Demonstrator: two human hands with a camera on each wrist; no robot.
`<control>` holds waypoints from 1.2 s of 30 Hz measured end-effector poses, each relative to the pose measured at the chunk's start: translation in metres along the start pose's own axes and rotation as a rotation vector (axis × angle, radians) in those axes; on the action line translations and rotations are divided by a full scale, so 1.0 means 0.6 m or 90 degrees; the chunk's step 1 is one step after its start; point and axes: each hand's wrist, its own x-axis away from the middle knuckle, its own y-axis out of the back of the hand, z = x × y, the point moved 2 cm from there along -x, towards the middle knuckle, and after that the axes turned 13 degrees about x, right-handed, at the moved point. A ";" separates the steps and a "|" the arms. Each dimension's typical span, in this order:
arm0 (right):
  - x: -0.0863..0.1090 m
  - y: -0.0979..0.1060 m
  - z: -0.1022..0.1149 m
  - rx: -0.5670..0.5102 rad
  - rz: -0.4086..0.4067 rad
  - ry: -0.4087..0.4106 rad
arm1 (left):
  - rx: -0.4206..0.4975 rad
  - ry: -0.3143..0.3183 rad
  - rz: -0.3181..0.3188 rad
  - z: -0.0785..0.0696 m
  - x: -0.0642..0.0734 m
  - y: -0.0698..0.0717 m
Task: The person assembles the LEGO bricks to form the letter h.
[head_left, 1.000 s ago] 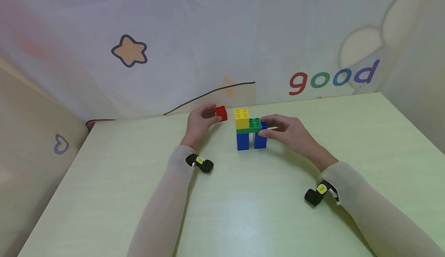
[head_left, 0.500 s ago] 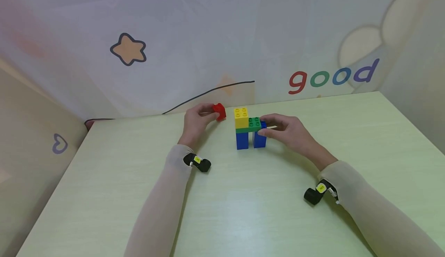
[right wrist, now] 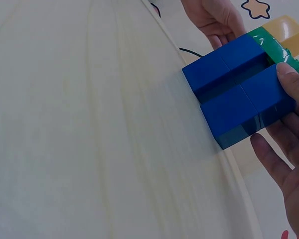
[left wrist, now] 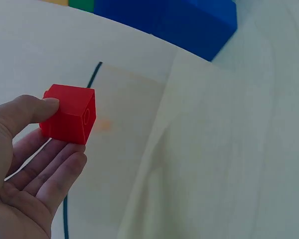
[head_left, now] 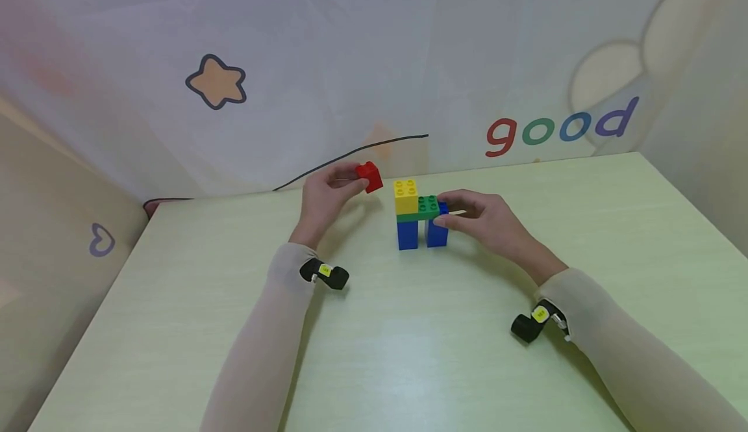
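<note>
Between thumb and fingers, my left hand pinches a red toy brick, held above the table to the left of a small brick structure. In the left wrist view the thumb presses one face of the red brick. The structure has two blue brick columns, a green brick bridging them and a yellow brick on the left end. My right hand grips the upper part of the right blue column, thumb on the near side. Its fingertips are partly hidden behind the structure.
A pale green table carries the structure near its back edge. Behind it stands a printed cloth backdrop with a star and coloured letters. Each wrist wears a small black camera.
My left hand has lifted the red brick off the table and tilted it, shifting slightly left and up. The right hand and the structure have stayed in place.
</note>
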 end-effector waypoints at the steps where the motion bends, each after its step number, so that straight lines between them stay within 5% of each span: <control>1: 0.000 0.000 0.000 0.001 0.000 -0.001 | 0.002 -0.002 0.002 -0.005 0.002 -0.001; 24: -0.001 0.001 0.001 0.001 0.002 -0.007 | 0.025 -0.084 0.097 -0.087 0.029 -0.014; 36: -0.001 0.000 0.000 0.004 0.002 -0.001 | 0.032 -0.122 0.109 -0.105 0.040 -0.018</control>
